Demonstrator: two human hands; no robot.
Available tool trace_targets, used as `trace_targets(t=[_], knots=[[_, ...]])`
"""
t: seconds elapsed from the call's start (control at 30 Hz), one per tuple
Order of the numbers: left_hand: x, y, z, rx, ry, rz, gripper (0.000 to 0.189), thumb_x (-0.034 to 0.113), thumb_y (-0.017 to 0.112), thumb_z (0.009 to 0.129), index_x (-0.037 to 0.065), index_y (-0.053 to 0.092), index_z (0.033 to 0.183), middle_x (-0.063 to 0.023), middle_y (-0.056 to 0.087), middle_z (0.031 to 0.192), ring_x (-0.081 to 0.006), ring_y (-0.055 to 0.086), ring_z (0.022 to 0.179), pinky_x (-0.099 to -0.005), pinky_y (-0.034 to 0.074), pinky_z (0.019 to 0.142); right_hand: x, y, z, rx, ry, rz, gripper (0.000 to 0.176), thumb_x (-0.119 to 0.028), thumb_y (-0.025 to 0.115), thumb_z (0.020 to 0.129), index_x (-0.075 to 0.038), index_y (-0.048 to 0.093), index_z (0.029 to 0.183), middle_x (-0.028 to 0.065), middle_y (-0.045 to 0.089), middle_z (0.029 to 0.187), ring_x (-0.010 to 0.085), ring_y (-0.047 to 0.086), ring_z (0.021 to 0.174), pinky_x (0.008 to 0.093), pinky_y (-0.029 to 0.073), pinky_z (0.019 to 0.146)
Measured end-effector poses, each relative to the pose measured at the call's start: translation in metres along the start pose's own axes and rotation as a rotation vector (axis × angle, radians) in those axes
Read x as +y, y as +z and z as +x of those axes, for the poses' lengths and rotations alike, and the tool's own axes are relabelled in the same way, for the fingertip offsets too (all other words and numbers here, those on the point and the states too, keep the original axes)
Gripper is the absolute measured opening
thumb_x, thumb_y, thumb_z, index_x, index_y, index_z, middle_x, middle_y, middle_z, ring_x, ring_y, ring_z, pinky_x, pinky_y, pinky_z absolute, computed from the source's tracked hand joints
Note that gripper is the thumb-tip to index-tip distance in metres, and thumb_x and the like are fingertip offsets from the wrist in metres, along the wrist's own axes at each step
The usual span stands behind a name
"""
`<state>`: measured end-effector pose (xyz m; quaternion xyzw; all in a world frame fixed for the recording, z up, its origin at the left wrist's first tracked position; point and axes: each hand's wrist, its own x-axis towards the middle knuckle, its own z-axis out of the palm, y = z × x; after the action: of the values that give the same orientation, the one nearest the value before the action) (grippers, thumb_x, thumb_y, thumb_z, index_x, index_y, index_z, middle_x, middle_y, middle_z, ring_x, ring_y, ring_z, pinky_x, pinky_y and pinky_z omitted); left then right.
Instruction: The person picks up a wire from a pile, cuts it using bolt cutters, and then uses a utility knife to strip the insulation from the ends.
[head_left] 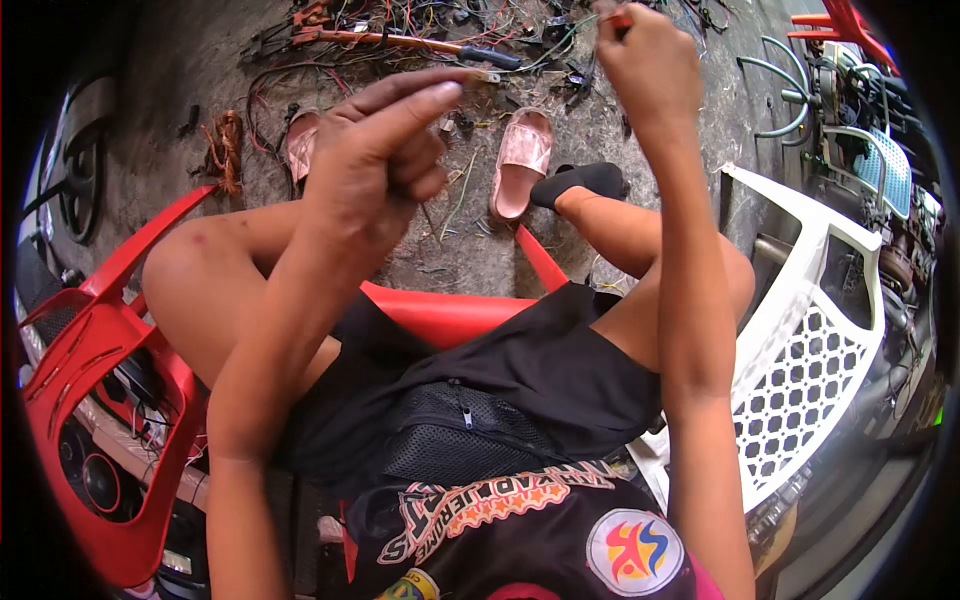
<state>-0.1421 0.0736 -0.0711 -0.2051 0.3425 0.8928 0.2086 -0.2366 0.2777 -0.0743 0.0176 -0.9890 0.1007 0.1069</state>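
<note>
My left hand [375, 165] is raised over the floor, thumb and forefinger pinched together with the other fingers curled in. At those fingertips is a small piece with a shiny metal end [488, 76]. Higher and to the right, my right hand [652, 68] is closed in a fist. A bit of something red [622, 20] shows between its fingers; the rest is hidden, and I cannot tell what it is. A thin green wire [570, 38] runs in the gap between both hands.
On the floor ahead lie tangled wires [400, 14] and a long tool with an orange shaft and black grip [490, 57]. Pink slippers [522, 160] sit below them. Red chair [110, 390] is left, white plastic chair [800, 370] right. Metal parts [890, 250] crowd the right edge.
</note>
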Motion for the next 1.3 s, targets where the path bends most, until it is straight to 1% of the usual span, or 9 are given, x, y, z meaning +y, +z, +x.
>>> trace_targets(t=[0.03,0.1,0.13,0.43,0.63,0.83,0.87,1.0,1.3], knots=[[0.002,-0.004,0.003,0.009,0.010,-0.012,0.021,0.009,0.063,0.086,0.001,0.063,0.106,0.0094,0.028,0.051,-0.0022,0.021,0.041,-0.0214,0.018,0.041,0.002,-0.004,0.001,-0.005,-0.017,0.001,0.013,-0.009,0.062,0.083,0.001,0.055,0.087,0.0038,0.052,0.060,0.0095,0.048,0.054,0.0268,0.039,0.050],[0.012,-0.015,0.012,0.084,0.001,-0.016,0.023,0.011,0.059,0.089,0.001,0.062,0.110,0.0103,0.020,0.051,-0.0021,0.019,0.042,-0.0210,0.016,0.040,-0.001,-0.007,0.001,0.020,-0.165,0.110,0.037,-0.034,0.060,0.087,-0.003,0.055,0.067,0.0184,0.056,0.062,0.0410,0.056,0.062,0.0441,0.044,0.055],[0.014,-0.012,0.014,0.106,0.008,-0.024,0.023,0.011,0.060,0.089,0.000,0.062,0.108,0.0107,0.020,0.051,-0.0020,0.018,0.042,-0.0209,0.015,0.040,-0.009,-0.006,-0.007,-0.018,-0.105,0.188,0.039,-0.036,0.061,0.087,-0.001,0.053,0.069,0.0192,0.053,0.060,0.0427,0.053,0.061,0.0426,0.042,0.053],[0.009,-0.007,0.013,0.096,0.002,0.012,0.019,0.013,0.061,0.088,0.003,0.062,0.104,0.0102,0.021,0.052,-0.0023,0.019,0.042,-0.0212,0.016,0.040,-0.035,-0.008,-0.031,-0.104,-0.364,0.343,0.030,-0.028,0.065,0.084,-0.002,0.053,0.074,0.0164,0.055,0.061,0.0379,0.056,0.058,0.0389,0.042,0.052],[0.004,-0.002,-0.018,0.182,0.030,0.243,0.014,0.014,0.062,0.088,0.005,0.061,0.099,0.0095,0.028,0.053,-0.0017,0.023,0.043,-0.0204,0.019,0.041,-0.041,-0.049,-0.061,-0.475,0.025,0.757,0.013,-0.007,0.057,0.082,0.002,0.051,0.091,0.0105,0.055,0.062,0.0193,0.055,0.055,0.0322,0.043,0.054],[-0.045,-0.018,-0.113,0.341,-0.015,0.441,0.017,0.017,0.068,0.082,0.001,0.061,0.082,0.0057,0.044,0.056,-0.0035,0.036,0.043,-0.0194,0.027,0.040,-0.041,-0.075,-0.136,-0.537,-0.121,0.721,0.017,-0.004,0.052,0.082,-0.002,0.047,0.099,0.0147,0.058,0.070,0.0250,0.061,0.061,0.0353,0.047,0.057],[-0.059,-0.023,-0.129,0.399,-0.060,0.419,0.017,0.017,0.067,0.083,0.001,0.061,0.082,0.0054,0.045,0.056,-0.0035,0.037,0.043,-0.0193,0.028,0.040,-0.038,-0.061,-0.154,-0.254,-0.445,0.562,0.015,-0.012,0.061,0.086,-0.002,0.057,0.096,0.0161,0.063,0.076,0.0338,0.065,0.072,0.0385,0.047,0.059],[-0.105,-0.031,-0.166,0.608,-0.150,0.471,0.019,0.019,0.064,0.086,0.001,0.062,0.080,0.0033,0.047,0.059,-0.0035,0.038,0.044,-0.0194,0.028,0.039,-0.046,-0.066,-0.237,-0.555,-0.236,0.368,0.021,-0.011,0.058,0.086,-0.005,0.052,0.105,0.0187,0.063,0.079,0.0370,0.063,0.071,0.0423,0.049,0.062],[-0.120,-0.049,-0.161,0.516,-0.141,0.612,0.022,0.020,0.060,0.087,0.001,0.063,0.077,0.0039,0.048,0.057,-0.0022,0.036,0.043,-0.0195,0.025,0.038,-0.049,-0.046,-0.270,-0.436,-0.476,0.150,0.012,-0.012,0.055,0.080,-0.007,0.053,0.090,0.0135,0.059,0.068,0.0283,0.063,0.056,0.0378,0.050,0.045]])
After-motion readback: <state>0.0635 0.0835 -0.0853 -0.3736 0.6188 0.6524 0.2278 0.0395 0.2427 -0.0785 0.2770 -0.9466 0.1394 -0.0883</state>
